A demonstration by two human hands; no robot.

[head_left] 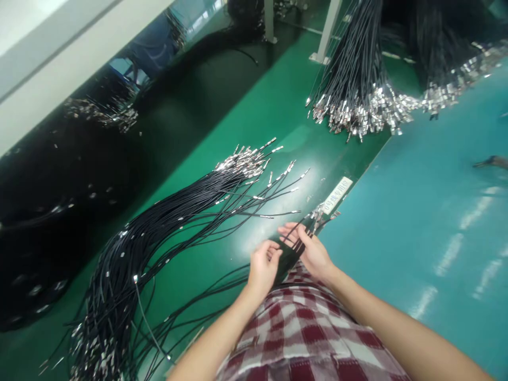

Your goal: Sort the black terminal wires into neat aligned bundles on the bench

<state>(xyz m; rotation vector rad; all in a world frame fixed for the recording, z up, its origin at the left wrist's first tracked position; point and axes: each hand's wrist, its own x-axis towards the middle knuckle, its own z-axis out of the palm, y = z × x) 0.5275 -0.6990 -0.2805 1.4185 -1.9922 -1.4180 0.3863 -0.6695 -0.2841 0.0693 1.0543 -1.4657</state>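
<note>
My right hand [311, 248] is closed round a small bunch of black wires with metal terminals [315, 216], whose silver ends stick out past the fingers near the table's edge. My left hand [264, 264] is just beside it, fingers curled and pinching the same bunch lower down. To the left, a large fan of black terminal wires [190, 217] lies on the green table [254, 121], silver tips pointing up and right.
A white label [337, 194] is stuck at the table's right edge. Another thick bundle of terminal wires [357, 100] hangs at the top right. Dark wire heaps [59, 211] fill the left side. Teal floor [428, 211] lies to the right. A checked shirt [305, 328] shows below.
</note>
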